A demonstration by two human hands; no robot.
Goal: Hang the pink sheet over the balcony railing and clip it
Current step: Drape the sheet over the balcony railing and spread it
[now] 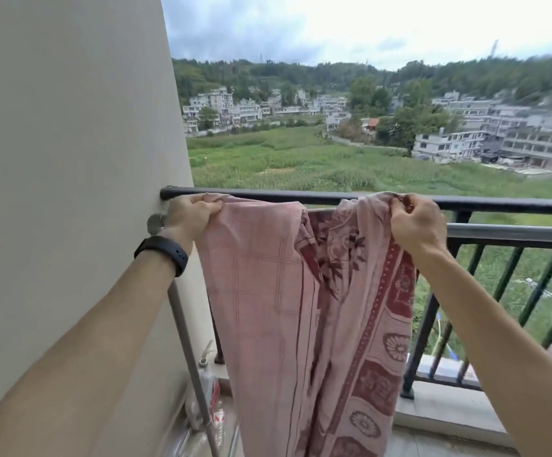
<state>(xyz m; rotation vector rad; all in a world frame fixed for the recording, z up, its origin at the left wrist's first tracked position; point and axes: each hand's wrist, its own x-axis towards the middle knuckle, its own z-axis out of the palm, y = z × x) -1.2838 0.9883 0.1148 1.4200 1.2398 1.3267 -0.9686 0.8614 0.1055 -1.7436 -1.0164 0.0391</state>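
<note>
Pink sheet [288, 291] — both hands gripping — against railing [499, 204].

A grey pipe [182, 311] runs down the beige wall [70, 143].

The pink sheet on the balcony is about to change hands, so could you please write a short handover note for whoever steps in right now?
Left hand: closed on the pink sheet's top edge, near the wall end of the railing.
Right hand: fingers bunching the sheet's other top corner at the top rail.
Sheet: hangs mostly on the balcony side, bunched and folded in the middle.
Done: top edge brought up to the rail.
Left: drape it over, spread it out, clip it. No clips in view.
</note>
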